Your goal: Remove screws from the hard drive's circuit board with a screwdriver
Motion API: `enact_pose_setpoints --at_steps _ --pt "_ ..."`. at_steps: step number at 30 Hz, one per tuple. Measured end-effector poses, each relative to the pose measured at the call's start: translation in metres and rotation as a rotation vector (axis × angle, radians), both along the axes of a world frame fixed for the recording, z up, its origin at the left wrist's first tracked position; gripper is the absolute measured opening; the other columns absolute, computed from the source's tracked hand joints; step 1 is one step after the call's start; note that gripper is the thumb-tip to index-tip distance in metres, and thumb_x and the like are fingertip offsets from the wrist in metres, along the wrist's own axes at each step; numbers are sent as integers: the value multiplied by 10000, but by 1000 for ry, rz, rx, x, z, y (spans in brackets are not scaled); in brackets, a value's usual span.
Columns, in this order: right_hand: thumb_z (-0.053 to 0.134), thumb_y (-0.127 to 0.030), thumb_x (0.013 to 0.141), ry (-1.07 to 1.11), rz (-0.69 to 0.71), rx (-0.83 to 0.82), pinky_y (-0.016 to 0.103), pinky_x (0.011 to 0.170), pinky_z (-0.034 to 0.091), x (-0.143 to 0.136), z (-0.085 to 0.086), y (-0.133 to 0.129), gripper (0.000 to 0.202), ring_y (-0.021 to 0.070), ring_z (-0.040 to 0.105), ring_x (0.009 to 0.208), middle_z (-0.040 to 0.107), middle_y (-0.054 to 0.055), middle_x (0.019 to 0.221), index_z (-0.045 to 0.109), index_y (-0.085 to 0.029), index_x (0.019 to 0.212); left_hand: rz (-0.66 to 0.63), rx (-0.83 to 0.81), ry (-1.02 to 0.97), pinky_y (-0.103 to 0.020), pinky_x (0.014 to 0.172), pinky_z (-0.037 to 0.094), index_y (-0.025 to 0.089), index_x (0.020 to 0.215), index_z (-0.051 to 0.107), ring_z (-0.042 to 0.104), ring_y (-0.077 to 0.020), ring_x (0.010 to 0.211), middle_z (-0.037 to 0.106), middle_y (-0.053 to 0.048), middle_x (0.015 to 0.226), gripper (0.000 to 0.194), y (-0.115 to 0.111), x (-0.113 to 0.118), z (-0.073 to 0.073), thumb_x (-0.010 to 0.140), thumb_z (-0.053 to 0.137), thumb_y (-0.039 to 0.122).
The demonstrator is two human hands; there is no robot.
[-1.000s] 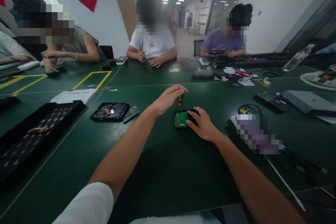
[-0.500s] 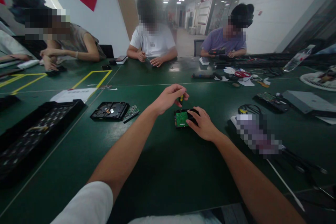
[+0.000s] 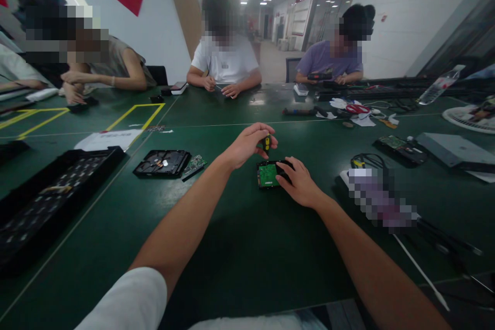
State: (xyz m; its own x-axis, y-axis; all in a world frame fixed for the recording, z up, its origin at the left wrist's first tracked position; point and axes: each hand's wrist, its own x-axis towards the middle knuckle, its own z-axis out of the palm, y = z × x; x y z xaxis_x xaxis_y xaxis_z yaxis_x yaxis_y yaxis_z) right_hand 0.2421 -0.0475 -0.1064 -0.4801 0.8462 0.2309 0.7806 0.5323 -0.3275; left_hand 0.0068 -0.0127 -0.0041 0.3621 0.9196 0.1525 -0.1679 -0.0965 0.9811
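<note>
A hard drive [image 3: 267, 175] lies on the green table with its green circuit board facing up. Over its far edge, my left hand [image 3: 253, 143] grips a screwdriver [image 3: 266, 143] by its yellow and black handle, which stands roughly upright; the tip is too small to make out. My right hand [image 3: 298, 181] is closed on the right side of the drive, thumb and fingers pressed on it, and covers that end. Left of my forearm lie another, black drive casing [image 3: 162, 163] and a loose circuit board [image 3: 194, 166].
A long black tray [image 3: 58, 193] stands at the left. On the right are a drive [image 3: 400, 149], a grey box [image 3: 454, 149], cables and a partly blurred-out item. Scissors with red handles [image 3: 356, 109] and a bottle [image 3: 441, 86] lie farther back. Several people sit across the table.
The screwdriver handle has turned a little in my left hand, so more of its yellow shows. My right hand keeps its place on the hard drive.
</note>
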Motion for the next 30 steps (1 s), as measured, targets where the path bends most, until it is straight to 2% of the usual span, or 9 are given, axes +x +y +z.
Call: enact_pose_setpoints --at_steps 3,7,11,14,18,23,27,30 --pt "375 -493 1075 5 4 -3 609 1230 300 0 -1 1 538 372 326 1525 419 181 1591 524 -222 1515 32 -6 -19 -283 613 578 187 1048 583 698 -204 873 713 -90 944 183 0 2 -1 993 556 360" --pt "371 -419 1072 20 4 -11 608 1234 291 1 -2 3 517 364 320 1529 415 177 1600 509 -217 1528 49 61 51 -253 620 564 183 995 594 662 -171 843 679 -67 920 289 1 3 -2 964 646 465" --pt "386 -411 1069 21 -6 -34 611 1236 288 1 -2 2 513 366 308 1537 409 167 1608 508 -224 1531 62 189 167 -212 596 521 176 942 660 588 -125 748 617 -22 839 329 2 1 -4 887 751 487" --pt "384 -418 1073 18 -4 -33 615 1231 296 1 -2 2 514 371 314 1533 407 175 1605 509 -217 1529 64 226 205 -210 595 516 172 979 713 580 -125 752 618 -28 852 324 2 -1 -4 899 734 485" --pt "378 -444 1077 25 7 -9 626 1223 307 2 -4 3 516 371 324 1526 416 167 1597 501 -241 1535 37 196 171 -229 613 548 158 1093 685 621 -149 821 657 -58 922 333 1 -2 -2 913 729 435" --pt "378 -472 1079 29 11 3 632 1222 307 3 -6 4 519 371 326 1526 425 161 1593 504 -254 1534 -14 74 51 -276 659 593 155 1078 605 682 -204 950 715 -119 1021 316 -1 1 -1 930 718 410" --pt "378 -468 1080 32 12 2 633 1219 311 3 -5 3 522 377 334 1522 430 168 1591 504 -244 1534 -14 42 22 -305 728 617 148 1010 667 673 -202 987 703 -112 1037 225 -2 1 1 946 677 364" --pt "384 -464 1079 24 11 -8 635 1220 312 3 -4 3 523 378 325 1528 426 168 1594 498 -241 1538 15 44 31 -294 710 619 143 991 728 653 -204 984 678 -106 1019 190 -2 1 3 937 647 307"
